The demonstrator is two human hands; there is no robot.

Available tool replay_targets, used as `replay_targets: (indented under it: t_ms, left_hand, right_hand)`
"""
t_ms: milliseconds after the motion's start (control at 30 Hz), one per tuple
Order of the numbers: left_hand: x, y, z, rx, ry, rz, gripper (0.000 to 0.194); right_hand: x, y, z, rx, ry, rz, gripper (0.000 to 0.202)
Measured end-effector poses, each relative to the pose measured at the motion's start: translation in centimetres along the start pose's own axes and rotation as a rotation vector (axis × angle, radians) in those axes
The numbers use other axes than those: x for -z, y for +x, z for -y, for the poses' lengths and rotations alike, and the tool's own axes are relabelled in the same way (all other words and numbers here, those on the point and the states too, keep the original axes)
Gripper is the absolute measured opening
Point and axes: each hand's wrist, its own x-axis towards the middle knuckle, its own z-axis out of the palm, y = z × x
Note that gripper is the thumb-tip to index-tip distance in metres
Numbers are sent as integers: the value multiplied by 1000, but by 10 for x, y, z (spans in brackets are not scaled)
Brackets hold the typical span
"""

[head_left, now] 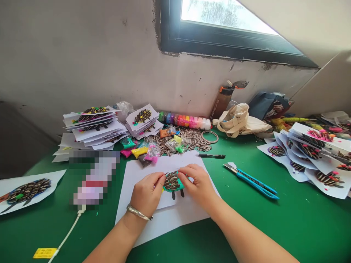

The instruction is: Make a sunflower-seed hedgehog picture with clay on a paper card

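Note:
On a small white paper sits a figure of striped sunflower seeds [171, 181] pressed into turquoise clay, with two dark legs below. My left hand [146, 193], with a silver bracelet at the wrist, is closed in a pinch at the figure's left edge. Closed too, with thumb and forefinger at the upper right edge, is my right hand [199, 185]. Whatever lies between the fingertips of either hand is hidden or too small to name. Beneath everything lies a larger white sheet [148, 231]. Loose sunflower seeds [192, 138] are heaped behind it.
A blue utility knife [252, 181] with its blade showing lies right, near a black pen [211, 156]. Paper stacks [95, 131] rise at back left; more seed pictures [309, 153] overlap at right. Clay packets [139, 151], a tape roll [210, 137] and a white cable [67, 235] are around.

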Motion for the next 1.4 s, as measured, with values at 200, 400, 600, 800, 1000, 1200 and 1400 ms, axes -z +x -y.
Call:
replay_targets:
  t_ms: [200, 400, 600, 800, 1000, 1200, 1400]
  left_hand:
    - [-2, -8, -4, -264, 4, -24, 21]
    - [-2, -11, -10, -345, 49, -23, 20]
    - [0, -9, -9, -325, 25, -22, 18]
    - [3, -3, 4, -232, 95, -47, 22]
    - [2, -1, 9, -209, 177, -22, 24]
    - [1, 0, 12, -187, 237, 51, 26]
    - [1, -1, 14, -168, 265, 112, 27]
  right_hand:
    - [-5, -7, 19, -50, 184, 154, 19]
    - [-2, -7, 19, -258, 377, 154, 18]
    - [8, -1, 16, -406, 464, 191, 16]
    - [15, 6, -13, -345, 219, 231, 18]
    - [6, 4, -18, -304, 142, 228, 16]
    - [-1, 6, -20, -252, 48, 205, 17]
    - [-7, 5, -21, -215, -67, 164, 14]
